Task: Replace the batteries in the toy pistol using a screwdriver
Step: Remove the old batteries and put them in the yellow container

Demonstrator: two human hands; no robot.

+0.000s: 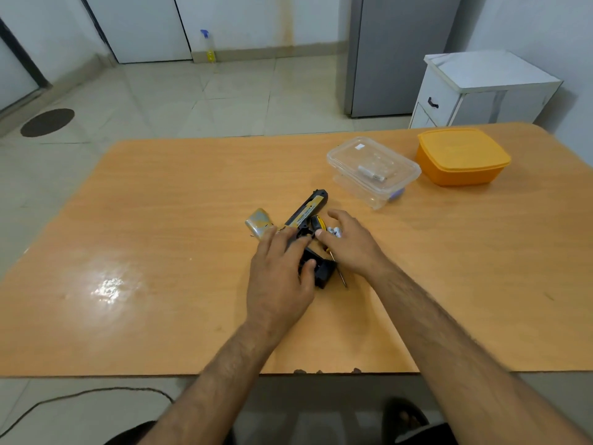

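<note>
head view: toy pistol (306,211) flat near the middle of the orange counter (160,220), barrel pointing away, black grip toward the near edge. left hand (279,281) laid over the pistol's grip, fingers (271,242) mostly straight and pressing down, thumb against the grip's right side. right hand (349,244) just right of the pistol, fingers loosely spread over the screwdriver (318,223) and the white batteries (335,232), thumb touching the pistol's trigger area; not clear whether anything is pinched. screwdriver shaft showing just right of the grip. silvery packet (258,221) just left of the pistol. beyond the pistol to the right, clear lidded box (372,170), then orange lidded box (462,155).
</note>
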